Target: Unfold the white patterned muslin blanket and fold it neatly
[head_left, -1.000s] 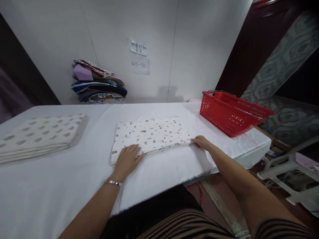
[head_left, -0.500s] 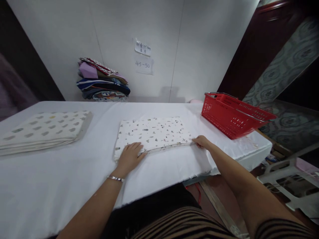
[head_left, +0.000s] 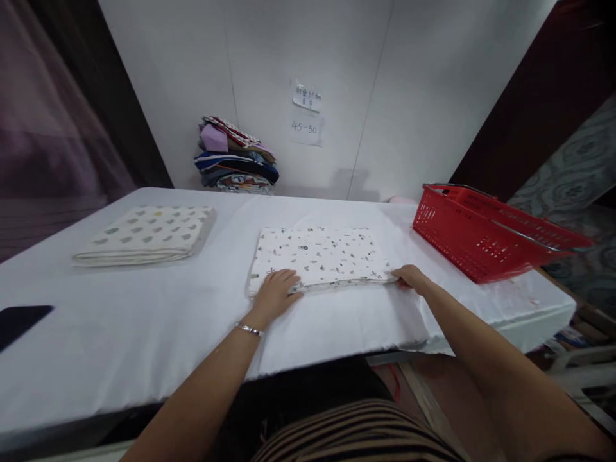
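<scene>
A folded white cloth (head_left: 327, 255) with small scattered prints lies flat in front of me, its layered near edge facing my body. My left hand (head_left: 276, 296) rests palm down on its near left part, fingers stretched out. At the near right corner my right hand (head_left: 410, 278) pinches the cloth between thumb and fingers. Further left, apart from both hands, sits another folded cloth (head_left: 151, 232), off-white with grey blotchy shapes and one yellow one.
The white-covered table (head_left: 192, 308) bears a red plastic basket (head_left: 486, 234) at the right. Against the wall stands a stack of folded coloured fabrics (head_left: 238, 157). A dark flat object (head_left: 22, 321) lies at the left edge. Paper signs (head_left: 307, 128) hang on the wall.
My view has swung left, so everything appears further right and the dark flat object has come into sight. Both hands keep their places on the cloth, which looks unchanged.
</scene>
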The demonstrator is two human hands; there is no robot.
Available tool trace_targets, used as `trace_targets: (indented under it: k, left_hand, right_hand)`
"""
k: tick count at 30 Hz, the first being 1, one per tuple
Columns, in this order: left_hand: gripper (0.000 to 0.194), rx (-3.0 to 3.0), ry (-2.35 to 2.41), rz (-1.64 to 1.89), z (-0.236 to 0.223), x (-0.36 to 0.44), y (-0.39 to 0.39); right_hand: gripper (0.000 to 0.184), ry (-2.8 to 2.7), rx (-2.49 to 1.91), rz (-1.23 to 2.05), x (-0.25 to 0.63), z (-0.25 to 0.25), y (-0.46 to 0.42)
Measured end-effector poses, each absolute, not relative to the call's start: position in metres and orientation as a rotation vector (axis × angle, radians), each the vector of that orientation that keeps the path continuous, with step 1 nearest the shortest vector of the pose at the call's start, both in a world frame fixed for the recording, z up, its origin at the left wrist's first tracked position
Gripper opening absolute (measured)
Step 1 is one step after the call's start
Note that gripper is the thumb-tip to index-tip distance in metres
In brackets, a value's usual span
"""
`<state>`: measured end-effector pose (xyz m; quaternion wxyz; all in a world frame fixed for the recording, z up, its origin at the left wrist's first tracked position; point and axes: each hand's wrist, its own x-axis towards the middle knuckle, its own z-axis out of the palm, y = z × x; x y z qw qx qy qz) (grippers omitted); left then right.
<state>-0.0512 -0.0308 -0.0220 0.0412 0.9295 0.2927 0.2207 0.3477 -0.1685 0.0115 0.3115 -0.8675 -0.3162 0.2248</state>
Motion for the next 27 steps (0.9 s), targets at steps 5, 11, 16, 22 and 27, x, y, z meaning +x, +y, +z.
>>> trace_targets:
  k: [5,11,16,22,27]
  left_hand:
    - [0.029,2.867,0.839,0.67,-0.025,-0.051,-0.028]
    - [0.028,2.86,0.842,0.648,-0.024,-0.051,-0.028]
    - [0.031,2.871,0.853,0.672,-0.02,-0.05,-0.032]
    - [0.029,2.89,0.747,0.651,-0.015,-0.036,-0.041]
    - [0.024,2.877,0.708,0.606,-0.011,-0.024,-0.044]
  right_hand:
    - [0.013,-0.864,-2.398,0.532,0.348,0.007,-0.173]
    - [0.018,-1.069,-2.478,0.248,0.347,0.012,-0.174]
    - [0.021,-1.413,-2.27,0.048,0.325,0.015,-0.177]
    - [0.019,-1.955,-1.825,-0.007,0.291,0.001,-0.171]
    - [0.025,-2.083,-1.764,-0.065,0.287,-0.009,-0.161]
